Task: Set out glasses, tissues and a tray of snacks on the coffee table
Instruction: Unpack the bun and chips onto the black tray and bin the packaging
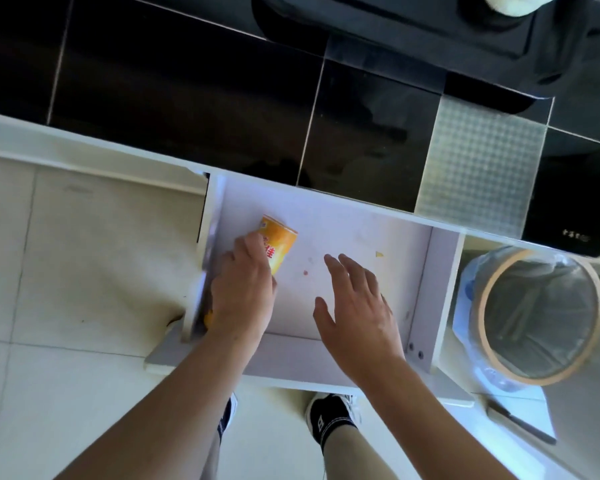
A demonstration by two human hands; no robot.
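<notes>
A yellow-orange snack can (280, 241) lies at the left end of a pulled-out white drawer (440, 271). My left hand (243, 292) covers the can's near part, fingers curled round it. My right hand (355, 306) hovers over the bare middle of the drawer with fingers straight and spread, holding nothing. Small crumbs lie on the drawer floor. No glasses, tissues or tray are in view.
A black glossy cabinet top (222, 98) runs above the drawer. A bin with a tan rim and plastic liner (534, 317) stands on the floor at the right. Pale floor tiles (84, 271) lie at the left. My feet show below the drawer front.
</notes>
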